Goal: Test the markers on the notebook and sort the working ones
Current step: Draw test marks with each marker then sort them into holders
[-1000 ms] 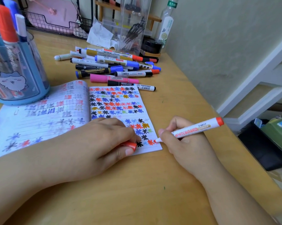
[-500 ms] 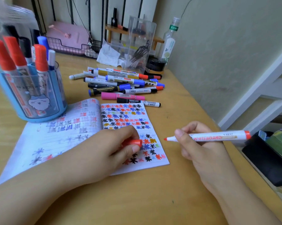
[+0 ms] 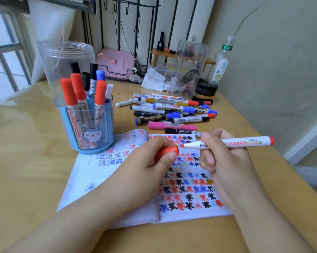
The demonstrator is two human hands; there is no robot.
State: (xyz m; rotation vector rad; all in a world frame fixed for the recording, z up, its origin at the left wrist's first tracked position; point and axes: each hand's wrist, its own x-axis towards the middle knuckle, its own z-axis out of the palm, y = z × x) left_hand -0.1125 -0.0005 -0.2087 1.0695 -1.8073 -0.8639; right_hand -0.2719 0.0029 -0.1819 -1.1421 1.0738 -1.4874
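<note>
Head view, over the open notebook (image 3: 188,190): right hand (image 3: 225,161) grips the uncapped red whiteboard marker (image 3: 241,142), tip just beside the red cap (image 3: 169,150) pinched in the left hand (image 3: 145,167).

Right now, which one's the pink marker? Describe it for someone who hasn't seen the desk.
Find the open notebook on the wooden desk. Just beyond its top edge lies a loose pile of markers. The pink marker lies near the pile's front edge: the only one with an all-pink barrel.
</note>
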